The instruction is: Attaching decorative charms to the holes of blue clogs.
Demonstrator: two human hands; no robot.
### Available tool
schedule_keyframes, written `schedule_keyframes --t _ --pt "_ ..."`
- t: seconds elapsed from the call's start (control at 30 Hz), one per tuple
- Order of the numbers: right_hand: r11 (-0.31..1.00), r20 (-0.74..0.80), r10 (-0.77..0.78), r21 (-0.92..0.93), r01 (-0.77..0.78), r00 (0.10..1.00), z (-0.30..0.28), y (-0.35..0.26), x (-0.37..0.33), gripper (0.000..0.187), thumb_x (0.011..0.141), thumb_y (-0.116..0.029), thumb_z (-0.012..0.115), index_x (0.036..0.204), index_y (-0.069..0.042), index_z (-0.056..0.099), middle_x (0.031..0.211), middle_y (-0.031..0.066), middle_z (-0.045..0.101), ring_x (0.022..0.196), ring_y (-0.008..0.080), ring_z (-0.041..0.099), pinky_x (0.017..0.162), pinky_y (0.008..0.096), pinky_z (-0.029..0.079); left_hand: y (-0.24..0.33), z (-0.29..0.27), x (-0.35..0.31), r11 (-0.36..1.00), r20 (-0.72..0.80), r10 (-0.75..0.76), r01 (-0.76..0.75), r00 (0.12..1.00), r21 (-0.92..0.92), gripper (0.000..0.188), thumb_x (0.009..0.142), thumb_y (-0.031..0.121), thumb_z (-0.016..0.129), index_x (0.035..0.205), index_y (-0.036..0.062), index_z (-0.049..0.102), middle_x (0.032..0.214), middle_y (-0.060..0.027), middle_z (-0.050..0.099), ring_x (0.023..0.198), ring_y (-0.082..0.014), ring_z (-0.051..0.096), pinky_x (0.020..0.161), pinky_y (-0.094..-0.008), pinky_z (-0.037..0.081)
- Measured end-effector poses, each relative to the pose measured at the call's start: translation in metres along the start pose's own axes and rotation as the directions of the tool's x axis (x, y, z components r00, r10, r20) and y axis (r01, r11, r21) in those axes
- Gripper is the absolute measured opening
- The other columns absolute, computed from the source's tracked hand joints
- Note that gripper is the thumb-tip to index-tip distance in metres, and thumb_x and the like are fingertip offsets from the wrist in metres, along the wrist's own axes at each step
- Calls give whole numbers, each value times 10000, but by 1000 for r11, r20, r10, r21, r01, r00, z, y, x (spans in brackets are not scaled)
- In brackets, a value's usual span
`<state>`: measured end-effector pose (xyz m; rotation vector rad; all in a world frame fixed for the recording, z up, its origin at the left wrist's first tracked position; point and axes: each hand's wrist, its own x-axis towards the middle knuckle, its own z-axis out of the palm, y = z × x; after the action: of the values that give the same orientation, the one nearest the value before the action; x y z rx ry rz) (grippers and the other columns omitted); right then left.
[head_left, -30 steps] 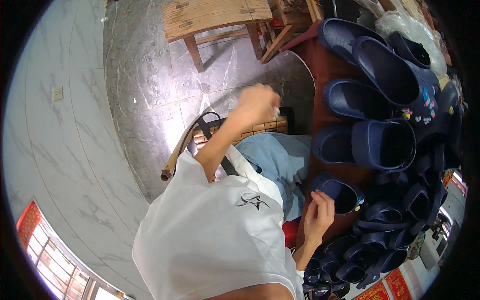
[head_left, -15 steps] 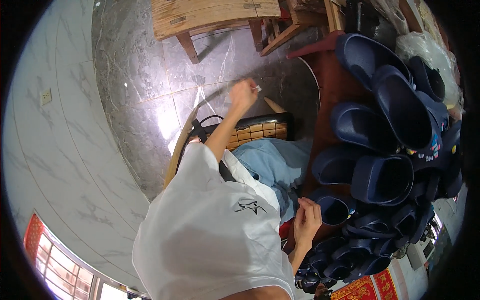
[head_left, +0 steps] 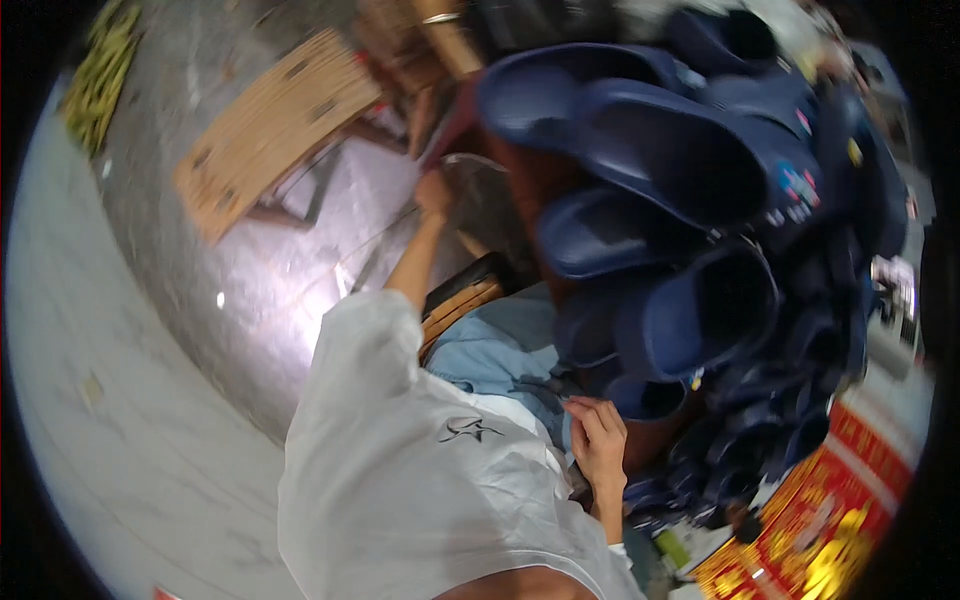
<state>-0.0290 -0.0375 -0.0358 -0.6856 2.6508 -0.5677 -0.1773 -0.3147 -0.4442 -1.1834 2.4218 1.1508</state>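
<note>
My left hand is stretched out beside the corner of a red-brown table, smeared by motion, so its fingers and anything in them cannot be made out. Close to my light-blue trousers, my right hand has its fingers curled together; what they hold, if anything, is hidden. A large heap of navy-blue clogs covers the table on my right. One clog lies just beyond my right fingers. Colourful charms dot some of the uppers.
A low wooden stool stands on the grey tiled floor ahead. Under me is a chair with wooden slats. A pale marbled wall curves along the left. Yellow-green strands lie far left; red-and-gold printed items are at lower right.
The view has swung to the right. My left hand, earlier pinching a small white piece, is now by the table corner. My right hand stays curled near my lap.
</note>
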Motion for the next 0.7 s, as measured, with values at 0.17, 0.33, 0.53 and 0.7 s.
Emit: schedule_keyframes --t 0.17,0.33,0.53,0.7 --pt "998 -209 -10 57 22 978 -7 17 -26 271 689 54 683 947 -30 688 978 107 679 877 285 652 759 379 521 -34 2 -16 904 -230 427 -420 874 84 221 861 243 590 901 40 669 846 -200 697 771 -377 685 688 -456 542" --pt "992 -418 79 124 -29 905 -6 44 -71 273 689 42 685 952 -31 687 964 107 673 858 280 647 743 369 517 -51 -23 -64 899 -283 334 -394 899 -189 240 715 12 548 924 20 666 927 -150 667 852 -315 628 785 -380 497" --pt "974 -643 211 202 -103 736 2 87 -121 261 728 49 651 970 -41 684 955 117 672 864 296 649 748 382 516 3 -93 -139 698 -430 248 -468 868 -542 211 840 -28 506 1003 -8 640 972 -104 654 832 -182 637 778 -285 515" --pt "932 -715 359 309 -189 600 3 132 -141 170 857 -14 640 1024 -45 652 1067 141 616 965 329 620 802 405 509 89 -155 -241 627 -641 471 -741 607 -241 185 957 38 458 1053 -34 599 983 -100 624 823 -180 601 736 -303 508"
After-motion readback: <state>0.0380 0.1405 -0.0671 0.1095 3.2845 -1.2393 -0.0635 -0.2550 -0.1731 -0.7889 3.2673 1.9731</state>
